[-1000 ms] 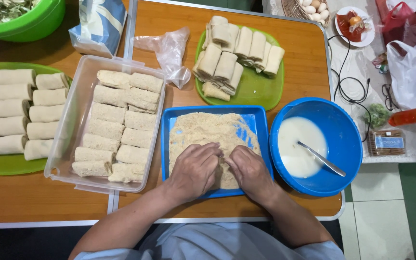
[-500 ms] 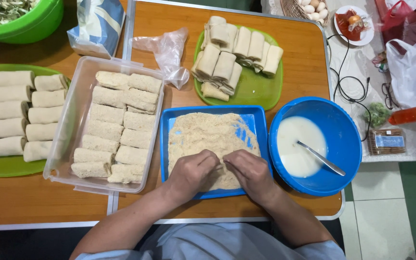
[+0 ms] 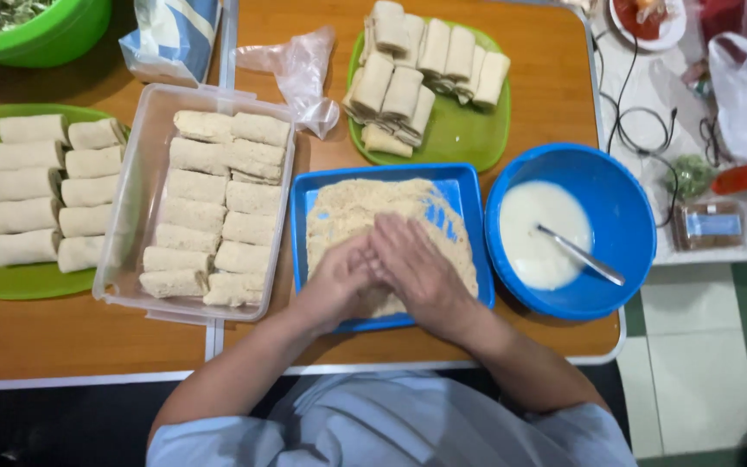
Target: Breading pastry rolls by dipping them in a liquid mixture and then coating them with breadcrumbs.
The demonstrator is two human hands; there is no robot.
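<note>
Both hands, left hand [image 3: 339, 281] and right hand [image 3: 417, 268], cup together with fingers curled close over something hidden in the breadcrumbs [image 3: 356, 207] of the blue tray [image 3: 470, 186], likely a soft, fragile roll best cradled gently along its length.

Smooth orange-brown wood-look desk [image 3: 555, 104], faintly glossy. At its near edge, a glossy blue plastic tray [image 3: 469, 186] filled with dry, gritty, matt breadcrumbs [image 3: 347, 207]. Toward the near right corner, a shiny blue plastic bowl [image 3: 620, 207] holding smooth, glossy white batter [image 3: 533, 233] and a bright metal spoon [image 3: 581, 255]. Beside the tray, a clear, slightly cloudy plastic tub [image 3: 136, 182] packed with rough, crumb-coated matt rolls [image 3: 218, 207]. At the far edge, a smooth green plastic plate [image 3: 469, 138] with soft, matt, pale uncoated rolls [image 3: 408, 69]. Next to it, a thin crinkled clear plastic bag [image 3: 300, 69], shiny in its folds.
</note>
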